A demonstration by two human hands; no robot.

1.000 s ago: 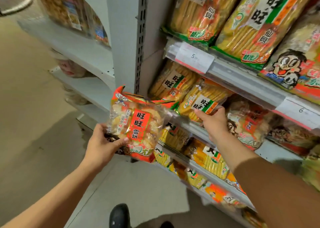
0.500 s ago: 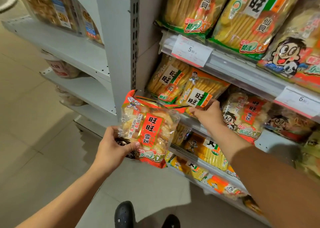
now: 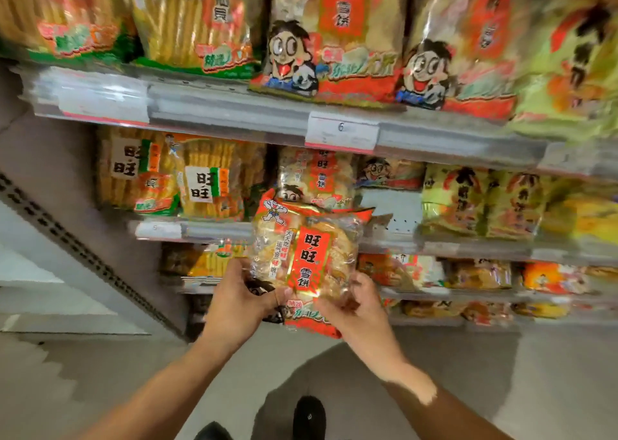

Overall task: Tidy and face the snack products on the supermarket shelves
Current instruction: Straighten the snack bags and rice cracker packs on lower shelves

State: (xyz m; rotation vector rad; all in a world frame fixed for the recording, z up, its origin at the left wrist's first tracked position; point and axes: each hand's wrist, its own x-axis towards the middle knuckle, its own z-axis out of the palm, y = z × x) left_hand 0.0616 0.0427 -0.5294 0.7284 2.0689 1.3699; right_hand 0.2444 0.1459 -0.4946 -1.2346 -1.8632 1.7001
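— Rice-cracker bag (image 3: 309,259), the red one, is out in front of the middle shelf (image 3: 214,230), held upright with its label facing us.

— Both hands on it?

— Yes. Left hand (image 3: 239,300) grips the lower left corner, right hand (image 3: 351,305) pinches the lower right, fingers (image 3: 359,284) curled onto the film.

— How should it go in?

— I'd keep it upright and slide it in bottom first, face forward, into the gap (image 3: 389,210) just right of the matching red bags (image 3: 316,175).

— Any snags?

— The price tag (image 3: 341,131) on the shelf rail above hangs low, and the yellow bags (image 3: 481,202) stand close on the right. Room below and toward us looks free.
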